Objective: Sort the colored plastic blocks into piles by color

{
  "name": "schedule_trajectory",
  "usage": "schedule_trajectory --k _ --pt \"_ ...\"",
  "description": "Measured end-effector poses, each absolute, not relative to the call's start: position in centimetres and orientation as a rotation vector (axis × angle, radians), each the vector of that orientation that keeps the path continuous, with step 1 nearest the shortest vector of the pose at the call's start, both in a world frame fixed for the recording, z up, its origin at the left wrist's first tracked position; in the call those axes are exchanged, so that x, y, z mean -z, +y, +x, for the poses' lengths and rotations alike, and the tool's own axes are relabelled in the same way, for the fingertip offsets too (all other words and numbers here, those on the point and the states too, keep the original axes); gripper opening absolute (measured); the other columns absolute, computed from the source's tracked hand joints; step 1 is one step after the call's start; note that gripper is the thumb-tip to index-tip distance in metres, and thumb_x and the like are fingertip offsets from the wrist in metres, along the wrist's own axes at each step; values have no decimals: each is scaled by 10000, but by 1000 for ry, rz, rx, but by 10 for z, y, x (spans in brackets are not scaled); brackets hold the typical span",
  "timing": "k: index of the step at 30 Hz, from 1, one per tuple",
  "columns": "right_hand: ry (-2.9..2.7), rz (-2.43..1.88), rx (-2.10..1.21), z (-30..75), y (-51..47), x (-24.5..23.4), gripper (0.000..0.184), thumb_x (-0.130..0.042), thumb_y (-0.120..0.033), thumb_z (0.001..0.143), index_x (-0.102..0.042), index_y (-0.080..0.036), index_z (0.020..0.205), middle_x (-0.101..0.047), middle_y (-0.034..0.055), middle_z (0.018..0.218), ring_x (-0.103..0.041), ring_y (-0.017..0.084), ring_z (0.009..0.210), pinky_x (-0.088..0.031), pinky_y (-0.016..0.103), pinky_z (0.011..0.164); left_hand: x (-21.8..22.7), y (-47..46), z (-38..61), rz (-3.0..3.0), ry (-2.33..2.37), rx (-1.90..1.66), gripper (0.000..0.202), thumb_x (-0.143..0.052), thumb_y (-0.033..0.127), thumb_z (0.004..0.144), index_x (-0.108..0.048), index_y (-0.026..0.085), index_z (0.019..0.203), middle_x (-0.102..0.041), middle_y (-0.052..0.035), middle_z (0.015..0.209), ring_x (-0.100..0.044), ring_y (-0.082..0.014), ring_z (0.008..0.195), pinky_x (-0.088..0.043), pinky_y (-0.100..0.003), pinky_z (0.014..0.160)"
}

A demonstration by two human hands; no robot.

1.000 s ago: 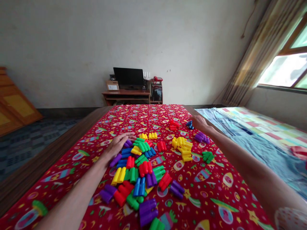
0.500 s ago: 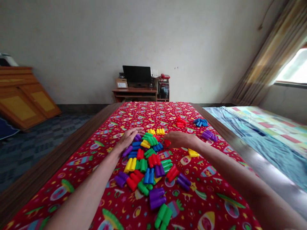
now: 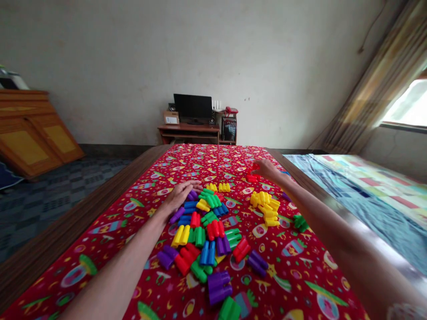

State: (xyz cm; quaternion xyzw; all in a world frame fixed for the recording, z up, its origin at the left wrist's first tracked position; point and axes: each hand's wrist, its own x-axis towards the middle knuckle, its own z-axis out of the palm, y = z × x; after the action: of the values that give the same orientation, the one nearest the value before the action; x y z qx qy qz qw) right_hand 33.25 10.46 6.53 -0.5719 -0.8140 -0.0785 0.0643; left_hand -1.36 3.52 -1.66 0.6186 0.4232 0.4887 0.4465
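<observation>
Cloth [image 3: 213, 161]: red, printed with multicoloured rockets and stars. Table [image 3: 66, 233]: dark brown, streaked along the left edge. Mixed blocks [image 3: 215, 230], centre to near edge: red, yellow, green, blue and purple, each one solid colour. Yellow blocks [image 3: 265, 202]: grouped toward the right edge; the green cluster [image 3: 300, 223] lies nearer that edge. Red blocks [image 3: 252, 178]: toward the far right corner. Bedding [image 3: 327, 186], beyond the right edge: light blue, part in multicoloured patches. Floor [image 3: 76, 186], beyond the left edge: blue-grey, checked.
</observation>
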Motion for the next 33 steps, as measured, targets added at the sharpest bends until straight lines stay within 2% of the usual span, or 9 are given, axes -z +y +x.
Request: schedule_trajectory --k 5,9,12,15,19,23,27,30,33 --pt "-2536 -1659 309 329 104 -52 274 -642 -271 852 -678 -128 1084 -685 123 1031 -598 211 950 -441 285 816 17 35 -14 1519 1047 -1209 456 -642 484 727 -686 149 1034 -753 -82 915 -714 -246 866 -547 -354 794" --pt "-2461 -1697 254 327 96 -60 279 -604 -300 883 -674 -182 1126 -669 116 1115 -584 226 1039 -445 314 875 19 36 -15 1534 1038 -1201 454 -631 485 743 -676 150 1047 -749 -94 957 -709 -259 906 -544 -365 806" --pt "-2449 -1669 278 317 85 -74 276 -509 -294 937 -692 -158 1094 -688 134 1074 -607 216 977 -441 299 819 22 39 -16 1535 1032 -1201 452 -628 482 749 -673 150 1052 -748 -94 964 -706 -260 911 -539 -369 811" --pt "-2583 -1470 269 292 68 -85 310 -427 -221 964 -712 -104 999 -716 131 920 -622 160 784 -398 246 679 24 41 -17 1526 1030 -1216 461 -636 496 741 -673 151 1044 -752 -86 932 -707 -261 894 -536 -370 798" --pt "-2829 -1002 108 247 45 -81 256 -471 -181 938 -710 -94 959 -719 104 839 -586 108 657 -336 217 578 25 43 -18 1545 1017 -1205 484 -642 523 730 -670 150 1037 -754 -83 915 -703 -271 911 -535 -378 797" --pt "-2985 -832 -6 216 36 -63 206 -532 -110 879 -698 -99 1000 -722 105 863 -613 125 707 -373 209 595 24 42 -19 1561 1021 -1195 505 -620 517 736 -661 131 1059 -751 -96 931 -701 -277 914 -529 -397 822" --pt "-3012 -918 -30 207 34 -51 383 -629 -100 793 -632 -111 1176 -714 119 942 -633 173 788 -426 233 635 25 44 -19 1573 1025 -1197 499 -618 502 732 -661 123 1053 -749 -105 946 -707 -271 881 -528 -402 826" --pt "-3000 -958 -31 210 35 -48 333 -650 -138 783 -668 -90 1112 -712 125 912 -622 173 767 -425 247 656 26 45 -19 1590 1016 -1199 488 -617 496 740 -661 127 1056 -751 -106 948 -707 -273 893 -526 -402 830" --pt "-2897 -992 -108 220 38 -47 252 -670 -201 777 -712 -85 997 -706 91 833 -580 139 698 -387 232 638 25 45 -20 1592 1012 -1205 480 -620 494 741 -666 128 1047 -752 -105 945 -706 -275 902 -525 -402 832"
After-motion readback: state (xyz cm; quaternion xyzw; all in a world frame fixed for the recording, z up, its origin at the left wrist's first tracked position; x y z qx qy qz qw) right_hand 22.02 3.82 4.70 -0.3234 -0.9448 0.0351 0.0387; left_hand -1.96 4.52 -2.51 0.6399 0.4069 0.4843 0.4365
